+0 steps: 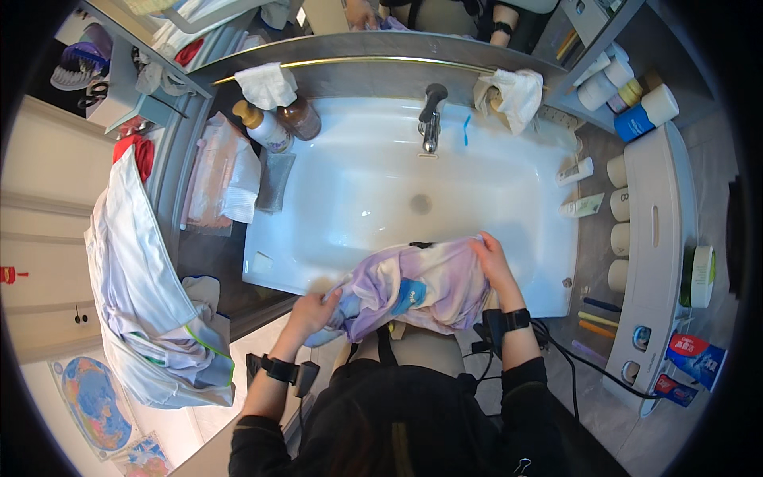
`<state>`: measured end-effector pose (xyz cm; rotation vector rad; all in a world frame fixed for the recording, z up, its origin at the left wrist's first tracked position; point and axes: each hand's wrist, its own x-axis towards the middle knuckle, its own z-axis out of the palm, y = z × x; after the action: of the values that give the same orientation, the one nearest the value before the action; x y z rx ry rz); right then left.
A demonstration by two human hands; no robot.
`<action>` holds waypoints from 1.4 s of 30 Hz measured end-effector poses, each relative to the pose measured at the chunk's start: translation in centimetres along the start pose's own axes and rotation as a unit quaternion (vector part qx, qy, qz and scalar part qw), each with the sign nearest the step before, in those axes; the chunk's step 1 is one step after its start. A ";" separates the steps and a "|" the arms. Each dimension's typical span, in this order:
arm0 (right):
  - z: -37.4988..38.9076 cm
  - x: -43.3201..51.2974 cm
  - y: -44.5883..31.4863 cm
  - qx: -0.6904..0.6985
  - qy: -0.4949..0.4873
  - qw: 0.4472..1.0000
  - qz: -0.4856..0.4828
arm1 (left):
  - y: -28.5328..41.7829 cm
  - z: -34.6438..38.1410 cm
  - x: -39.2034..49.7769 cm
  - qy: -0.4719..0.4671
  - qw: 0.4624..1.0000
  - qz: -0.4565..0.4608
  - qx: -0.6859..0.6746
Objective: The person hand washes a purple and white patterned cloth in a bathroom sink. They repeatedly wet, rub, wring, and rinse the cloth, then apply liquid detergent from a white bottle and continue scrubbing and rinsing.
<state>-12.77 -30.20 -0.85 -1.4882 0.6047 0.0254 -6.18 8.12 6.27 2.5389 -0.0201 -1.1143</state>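
A purple and white tie-dye garment (444,280) with a blue printed patch is stretched between my two hands, over the front edge of a white washbasin (334,179). My left hand (316,313) grips its bunched left end, where lighter blue cloth shows. At the upper right corner, my right hand (493,256) pinches the fabric between thumb and fingers. A small black piece shows along the garment's top edge. Behind it, the basin's drain (421,204) is visible below the chrome faucet (430,128).
Pump bottles (262,125) and packs of tissues (220,167) stand at the left. White clothing (143,286) hangs farther left. Two tubes (575,172) lie on the right rim. A wall-mounted holder (653,238) with cups is beyond, and black cables (572,369) run below it.
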 end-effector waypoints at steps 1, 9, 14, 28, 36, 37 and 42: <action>0.8 1.3 0.6 -0.038 0.008 0.999 -0.020 | -0.6 0.9 0.0 -0.002 0.997 -0.012 -0.075; 3.6 8.1 4.7 -0.277 0.028 0.960 -0.006 | -1.2 3.4 1.7 0.202 0.979 0.006 -0.015; 1.2 7.1 7.4 -0.389 -0.097 0.912 0.082 | -2.3 1.1 1.4 0.004 0.980 0.063 -0.191; -5.1 -6.0 1.2 -0.502 -0.022 0.865 -0.015 | 2.3 -3.1 9.0 0.000 0.968 0.246 0.059; 4.5 4.6 3.6 -0.510 -0.048 0.859 -0.016 | 7.0 4.5 18.4 -0.204 0.967 0.156 0.006; 5.3 5.2 3.6 -0.498 -0.125 0.857 0.038 | 6.8 4.2 18.8 -0.172 0.973 0.148 -0.049; 4.8 6.7 3.4 -0.237 -0.098 0.955 0.150 | 8.6 2.7 22.1 0.007 0.965 0.146 -0.217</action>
<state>-6.62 -27.70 -6.75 -1.8126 0.6882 0.5832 8.27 -4.26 -8.16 2.0726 -0.1282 -0.8714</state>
